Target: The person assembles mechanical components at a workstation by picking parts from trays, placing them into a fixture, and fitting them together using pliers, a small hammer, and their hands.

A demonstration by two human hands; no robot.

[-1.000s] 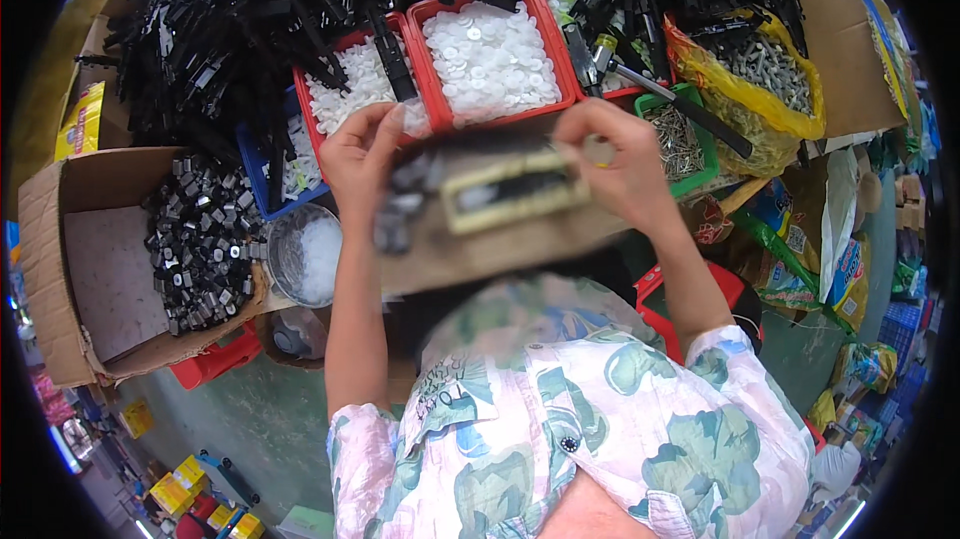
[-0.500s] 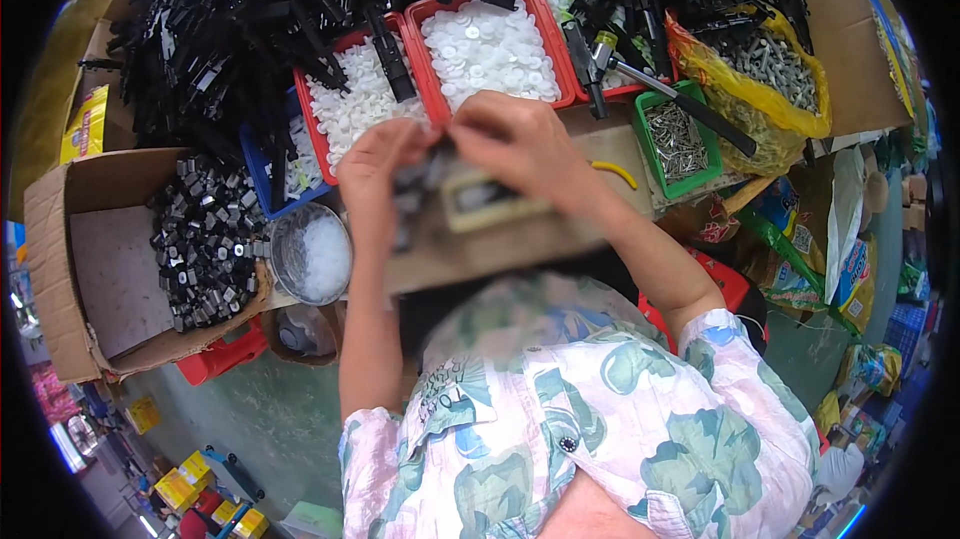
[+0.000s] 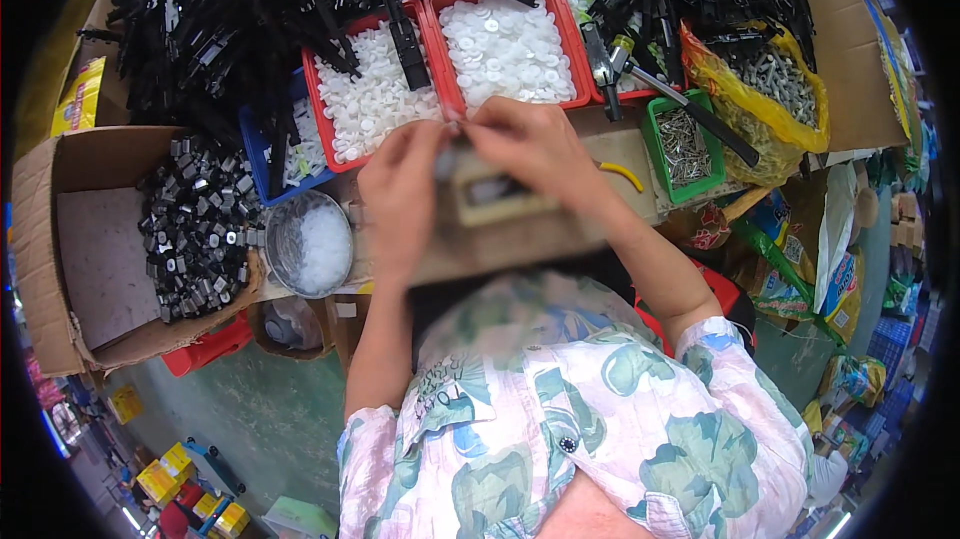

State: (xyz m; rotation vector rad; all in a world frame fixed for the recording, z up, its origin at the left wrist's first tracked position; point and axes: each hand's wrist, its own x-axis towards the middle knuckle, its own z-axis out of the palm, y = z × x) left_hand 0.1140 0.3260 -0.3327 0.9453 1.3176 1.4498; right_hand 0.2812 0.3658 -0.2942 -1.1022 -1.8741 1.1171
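Just in front of the red trays, my left hand [image 3: 398, 184] and my right hand [image 3: 535, 149] meet with their fingertips pinched together. Whatever sits between the fingers is too small and blurred to name; a pale speck shows there. Below my right hand lies a beige block [image 3: 470, 211] with a rectangular recess, partly covered by that hand. A red tray of small white plastic parts [image 3: 375, 89] stands beyond my left hand. Beyond my right hand is a red tray of round white discs [image 3: 505, 49].
At left are a cardboard box [image 3: 105, 249] of dark metal blocks [image 3: 195, 239] and a metal bowl [image 3: 325, 249] with white stuff. A hammer [image 3: 690, 99], a green tray [image 3: 685, 144] of metal pins and a yellow bag [image 3: 730, 119] of screws lie right. Black parts [image 3: 230, 29] pile behind.
Both hands stay together at nearly the same spot, shifting slightly right in the picture. The whole view has also turned a little, so the trays sit a bit further right.
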